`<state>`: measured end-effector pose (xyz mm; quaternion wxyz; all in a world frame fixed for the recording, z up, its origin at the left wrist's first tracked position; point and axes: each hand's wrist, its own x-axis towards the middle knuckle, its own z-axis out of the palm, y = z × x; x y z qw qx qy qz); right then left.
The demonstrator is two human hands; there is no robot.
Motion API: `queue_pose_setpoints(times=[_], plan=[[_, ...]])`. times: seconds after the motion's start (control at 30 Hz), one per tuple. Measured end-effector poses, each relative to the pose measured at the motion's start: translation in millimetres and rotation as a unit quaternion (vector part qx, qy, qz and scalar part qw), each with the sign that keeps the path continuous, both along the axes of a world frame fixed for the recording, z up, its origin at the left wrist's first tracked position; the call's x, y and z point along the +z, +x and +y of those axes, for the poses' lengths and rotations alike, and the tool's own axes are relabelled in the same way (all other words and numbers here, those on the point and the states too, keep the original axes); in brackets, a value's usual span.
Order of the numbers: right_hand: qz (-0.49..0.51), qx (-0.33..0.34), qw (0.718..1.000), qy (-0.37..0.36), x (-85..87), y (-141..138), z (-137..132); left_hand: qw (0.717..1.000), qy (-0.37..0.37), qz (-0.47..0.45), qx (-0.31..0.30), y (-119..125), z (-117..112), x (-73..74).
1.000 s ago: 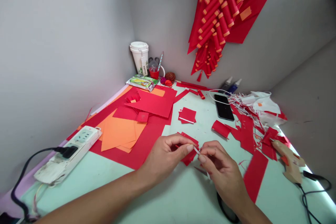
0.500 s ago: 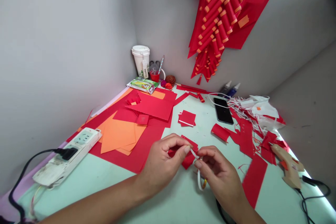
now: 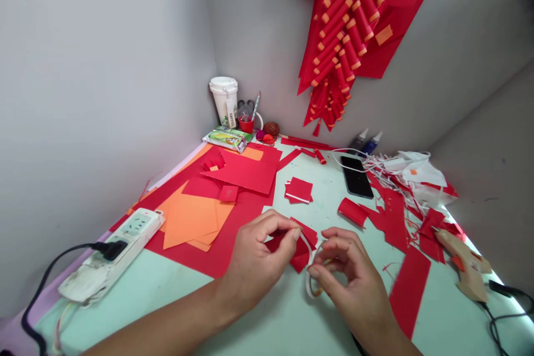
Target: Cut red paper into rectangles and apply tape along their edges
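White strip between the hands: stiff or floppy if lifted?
Likely floppy: the white strip curls in a loop between left hand and right hand. Probably very light: it looks thin and narrow; a push might just bend it.

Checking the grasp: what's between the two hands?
Head view: a thin white strip, pinched by the left hand, curls down by the right hand.

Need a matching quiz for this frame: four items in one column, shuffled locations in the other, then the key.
1 white strip
2 power strip
3 phone
4 glue gun

A right edge of the table
B left edge, plug in it
C pinched in the left hand fingers
D toward the back, screen dark

Pairs: 1-C, 2-B, 3-D, 4-A
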<state>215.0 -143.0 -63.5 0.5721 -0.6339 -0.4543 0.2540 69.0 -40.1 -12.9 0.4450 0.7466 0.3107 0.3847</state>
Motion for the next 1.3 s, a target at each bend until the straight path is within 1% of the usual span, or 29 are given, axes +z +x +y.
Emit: queue_pose_setpoints(times=[0.1,0.13,0.2,0.27,0.33,0.47,0.57,0.63,0.73,0.9,0.97,1.03,1.17,1.3], plan=[[-0.062,-0.045,0.997,0.012,1.1,0,-2,1.000,0.008,0.002,0.010,1,1,1.9],[-0.081,-0.057,0.995,0.000,2.2,-1,-3,1.000,0.010,0.002,0.013,1,1,2.8],[-0.093,-0.081,0.991,-0.047,5.1,-6,-3,1.000,0.011,0.001,0.018,0,2,4.5],[-0.063,-0.095,0.989,-0.091,7.7,-12,-2,1.000,0.004,0.000,0.021,0,2,5.6],[-0.007,-0.087,0.990,-0.108,8.6,-18,0,1.000,-0.004,0.000,0.021,-1,1,6.1],[0.095,-0.018,0.990,-0.101,4.2,-22,2,1.000,-0.022,0.004,0.013,-2,0,6.6],[0.125,0.032,0.987,-0.091,0.4,-20,0,0.999,-0.037,0.007,0.010,-2,-1,6.7],[0.138,0.048,0.985,-0.087,-0.1,-20,-2,0.999,-0.047,0.007,0.010,-2,-1,6.5],[0.157,0.038,0.984,-0.078,2.3,-22,-4,0.998,-0.060,0.010,0.008,-2,0,5.7],[0.194,-0.016,0.977,-0.090,7.1,-27,-4,0.997,-0.075,0.006,0.014,-2,1,3.7],[0.179,-0.026,0.978,-0.099,7.5,-26,-4,0.996,-0.088,0.003,0.014,-2,1,2.8],[0.142,-0.030,0.984,-0.105,7.3,-24,-5,0.995,-0.101,-0.003,0.012,-1,0,2.0],[0.068,-0.043,0.993,-0.091,6.6,-18,-5,0.989,-0.143,-0.022,0.011,0,-2,1.3],[0.042,-0.048,0.994,-0.083,5.2,-13,-5,0.985,-0.169,-0.031,0.010,1,-3,1.3]])
